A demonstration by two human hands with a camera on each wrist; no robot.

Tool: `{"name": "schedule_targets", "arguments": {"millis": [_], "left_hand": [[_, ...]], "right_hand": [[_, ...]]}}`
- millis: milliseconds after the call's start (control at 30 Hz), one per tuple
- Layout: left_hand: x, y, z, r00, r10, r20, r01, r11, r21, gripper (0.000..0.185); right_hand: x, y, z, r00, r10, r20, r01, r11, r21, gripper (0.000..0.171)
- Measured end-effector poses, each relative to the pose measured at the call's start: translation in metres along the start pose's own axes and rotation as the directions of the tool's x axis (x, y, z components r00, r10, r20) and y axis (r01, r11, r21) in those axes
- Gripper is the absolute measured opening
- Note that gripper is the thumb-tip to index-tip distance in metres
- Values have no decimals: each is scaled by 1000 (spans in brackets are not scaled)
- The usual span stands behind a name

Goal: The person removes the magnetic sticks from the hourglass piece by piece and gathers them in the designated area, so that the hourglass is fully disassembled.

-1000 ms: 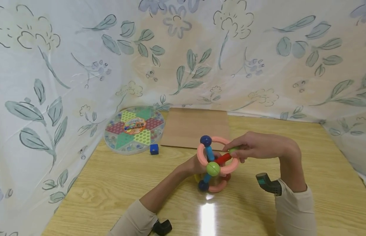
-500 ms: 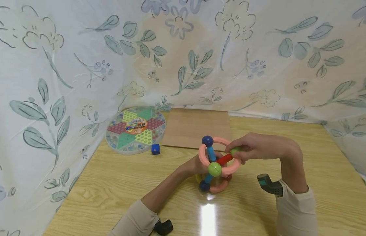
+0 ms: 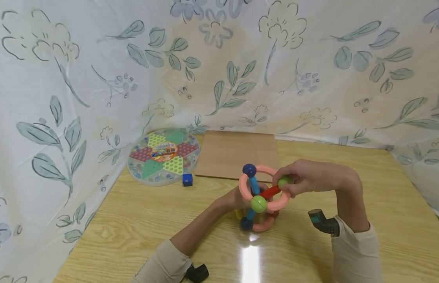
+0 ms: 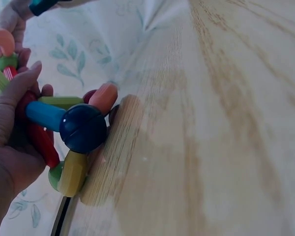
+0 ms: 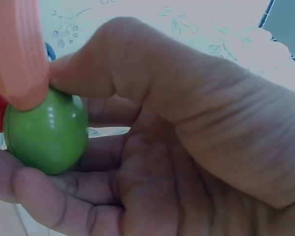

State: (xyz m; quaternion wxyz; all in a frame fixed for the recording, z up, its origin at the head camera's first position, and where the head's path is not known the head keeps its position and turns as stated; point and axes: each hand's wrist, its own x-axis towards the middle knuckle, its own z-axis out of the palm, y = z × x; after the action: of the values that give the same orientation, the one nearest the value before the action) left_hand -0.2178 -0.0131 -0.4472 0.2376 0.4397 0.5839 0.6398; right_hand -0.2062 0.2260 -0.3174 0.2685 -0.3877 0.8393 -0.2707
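Observation:
A magnetic ball-and-rod structure stands on the table, made of pink curved rods (image 3: 245, 188), blue rods (image 3: 253, 184), a red rod (image 3: 270, 192), dark blue balls (image 3: 249, 170) and green balls. My left hand (image 3: 236, 198) grips its middle from the left; the left wrist view shows the palm and thumb around red pieces, near a dark blue ball (image 4: 83, 129) and a yellow rod (image 4: 73, 173). At the upper right, my right hand (image 3: 304, 177) pinches a green ball (image 5: 46, 132) between thumb and fingers. That ball touches a pink curved rod (image 5: 19, 54) and the red rod.
A round Chinese checkers board (image 3: 164, 157) lies at the back left, with a small blue cube (image 3: 187, 180) by its near edge. Behind the structure lies a flat brown board (image 3: 237, 153). A floral cloth (image 3: 219, 59) hangs beyond the wooden table (image 3: 141, 228).
The head view has shifted slightly. My right fingers have moved a little on the green ball, and more of it shows now. My left hand keeps its grip.

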Motion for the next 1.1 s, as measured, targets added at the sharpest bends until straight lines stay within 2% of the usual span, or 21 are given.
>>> {"name": "schedule_targets", "arguments": {"millis": [167,300,333,500,667,933,1100], "left_hand": [[2,-17,-3,1000,28,9,-29,999,42,22],[4,-24,-5,999,39,35,-40,998,51,21],[4,-25,-5,999,32,38,-34,998,55,19],[4,-26,-4,999,-47,29,46,998,38,28],[3,-26,-4,997,-74,22,74,997,6,34],[0,-20,-4,990,-142,5,142,990,25,33],[-1,-22,-5,993,-114,-11,114,992,55,35]], "right_hand": [[0,-1,1,999,0,-35,-1,1000,-24,12],[0,-1,3,999,0,-49,-2,999,-34,10],[0,-1,3,998,-1,-56,-2,999,-43,10],[-9,0,1,992,-12,-126,1,996,-93,21],[-18,3,-2,982,-62,-178,38,990,-138,27],[-13,6,-3,979,-115,-167,90,985,-149,28],[-13,8,-2,981,-125,-151,106,986,-128,26]]}}
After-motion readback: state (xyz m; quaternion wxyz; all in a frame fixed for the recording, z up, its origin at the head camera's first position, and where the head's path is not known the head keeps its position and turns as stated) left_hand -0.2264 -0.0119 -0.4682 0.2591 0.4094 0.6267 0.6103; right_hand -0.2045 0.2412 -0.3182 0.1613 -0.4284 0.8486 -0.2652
